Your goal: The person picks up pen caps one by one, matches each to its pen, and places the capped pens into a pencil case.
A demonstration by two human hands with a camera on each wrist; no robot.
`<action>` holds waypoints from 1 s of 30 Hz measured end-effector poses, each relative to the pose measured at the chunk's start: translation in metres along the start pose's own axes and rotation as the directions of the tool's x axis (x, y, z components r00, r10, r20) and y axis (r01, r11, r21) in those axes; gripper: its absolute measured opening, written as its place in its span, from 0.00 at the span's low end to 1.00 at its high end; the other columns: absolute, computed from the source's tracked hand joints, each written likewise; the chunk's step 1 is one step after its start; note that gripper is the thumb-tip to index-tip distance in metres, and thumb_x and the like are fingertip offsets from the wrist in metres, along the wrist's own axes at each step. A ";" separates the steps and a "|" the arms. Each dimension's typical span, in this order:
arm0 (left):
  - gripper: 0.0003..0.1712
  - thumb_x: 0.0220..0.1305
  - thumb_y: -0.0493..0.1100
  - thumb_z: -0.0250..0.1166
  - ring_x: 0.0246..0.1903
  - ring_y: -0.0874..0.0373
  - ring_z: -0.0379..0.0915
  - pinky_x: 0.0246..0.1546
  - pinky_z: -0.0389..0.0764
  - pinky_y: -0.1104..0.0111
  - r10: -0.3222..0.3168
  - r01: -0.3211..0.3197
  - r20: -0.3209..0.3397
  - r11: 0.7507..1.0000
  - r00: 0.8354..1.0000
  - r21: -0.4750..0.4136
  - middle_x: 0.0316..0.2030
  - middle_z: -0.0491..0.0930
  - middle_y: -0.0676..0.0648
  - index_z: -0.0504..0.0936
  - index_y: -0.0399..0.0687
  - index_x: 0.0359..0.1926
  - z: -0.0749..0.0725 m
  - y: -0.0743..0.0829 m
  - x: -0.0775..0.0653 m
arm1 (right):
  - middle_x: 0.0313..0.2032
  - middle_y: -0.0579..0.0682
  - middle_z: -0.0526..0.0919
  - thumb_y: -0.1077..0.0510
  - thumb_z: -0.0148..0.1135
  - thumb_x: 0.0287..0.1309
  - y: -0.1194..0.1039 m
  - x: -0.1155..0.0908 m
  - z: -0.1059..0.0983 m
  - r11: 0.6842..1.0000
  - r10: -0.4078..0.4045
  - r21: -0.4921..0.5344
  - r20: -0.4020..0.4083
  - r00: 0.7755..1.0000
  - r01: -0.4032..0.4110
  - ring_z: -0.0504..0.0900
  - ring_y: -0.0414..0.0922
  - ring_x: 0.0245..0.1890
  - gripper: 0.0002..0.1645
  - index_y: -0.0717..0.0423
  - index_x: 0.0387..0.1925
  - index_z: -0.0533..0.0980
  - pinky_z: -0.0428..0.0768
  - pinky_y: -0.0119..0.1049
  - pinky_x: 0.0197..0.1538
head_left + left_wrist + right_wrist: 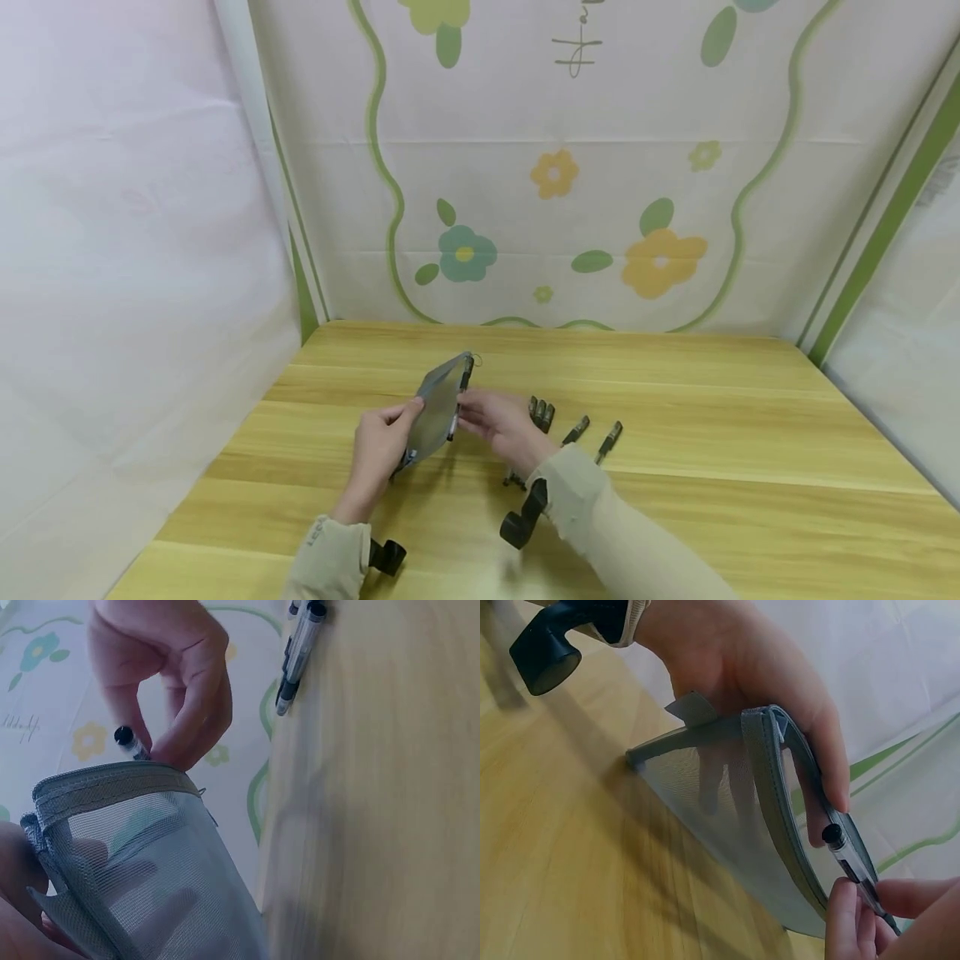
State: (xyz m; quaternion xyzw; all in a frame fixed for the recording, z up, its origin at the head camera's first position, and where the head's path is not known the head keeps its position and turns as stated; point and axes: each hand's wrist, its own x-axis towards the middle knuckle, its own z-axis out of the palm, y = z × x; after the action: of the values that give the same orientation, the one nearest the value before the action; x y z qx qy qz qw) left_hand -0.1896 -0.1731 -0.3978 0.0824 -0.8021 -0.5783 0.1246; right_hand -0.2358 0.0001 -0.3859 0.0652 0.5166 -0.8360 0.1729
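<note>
My left hand point(379, 448) grips a grey mesh zip pouch point(433, 423) by its side, thumb on the near face, holding it tilted above the table. The pouch's mouth faces right and stands open in the right wrist view. My right hand point(504, 423) pinches a clear pen with black ends point(847, 859) between thumb and fingers, right at that mouth. In the left wrist view the pen's black end point(124, 736) shows just above the zip edge point(112, 780). Mesh lets the left fingers show through from behind.
Several similar pens lie on the wooden table point(712, 417) right of the pouch: a close group point(542, 412), partly behind the right hand, and two single pens, one nearer point(576, 429) and one farther right point(611, 440). A flowered cloth point(510, 208) hangs behind the table.
</note>
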 end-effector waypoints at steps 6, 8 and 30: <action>0.25 0.68 0.54 0.65 0.14 0.60 0.51 0.17 0.58 0.70 0.010 -0.010 -0.004 1.000 1.000 -0.004 0.11 0.58 0.53 0.85 0.35 0.26 0.003 -0.002 -0.002 | 0.47 0.67 0.81 0.72 0.65 0.58 0.005 0.000 0.002 0.997 -0.030 -0.070 -0.049 0.998 0.026 0.84 0.53 0.41 0.18 0.75 0.50 0.77 0.83 0.40 0.46; 0.25 0.68 0.53 0.65 0.14 0.60 0.51 0.17 0.58 0.70 0.001 -0.001 -0.003 1.000 1.000 -0.007 0.11 0.57 0.53 0.86 0.34 0.27 0.004 -0.002 -0.002 | 0.46 0.68 0.81 0.72 0.66 0.57 0.006 0.001 0.001 0.995 -0.037 -0.091 -0.058 0.998 0.031 0.85 0.51 0.38 0.17 0.75 0.49 0.78 0.84 0.40 0.45; 0.21 0.67 0.55 0.65 0.11 0.61 0.45 0.17 0.60 0.69 0.000 -0.001 -0.004 0.999 1.000 -0.046 0.16 0.72 0.53 0.90 0.41 0.37 0.002 -0.006 0.000 | 0.44 0.63 0.82 0.65 0.64 0.62 -0.014 0.004 -0.022 0.953 -0.118 -0.271 0.080 0.990 0.135 0.84 0.52 0.40 0.19 0.73 0.52 0.75 0.81 0.45 0.52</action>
State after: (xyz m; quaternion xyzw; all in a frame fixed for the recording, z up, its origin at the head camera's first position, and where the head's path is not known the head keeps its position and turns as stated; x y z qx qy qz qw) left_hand -0.1898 -0.1731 -0.4038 0.0806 -0.7883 -0.5963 0.1283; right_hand -0.2464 0.0246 -0.3851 -0.0188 0.6254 -0.7669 0.1426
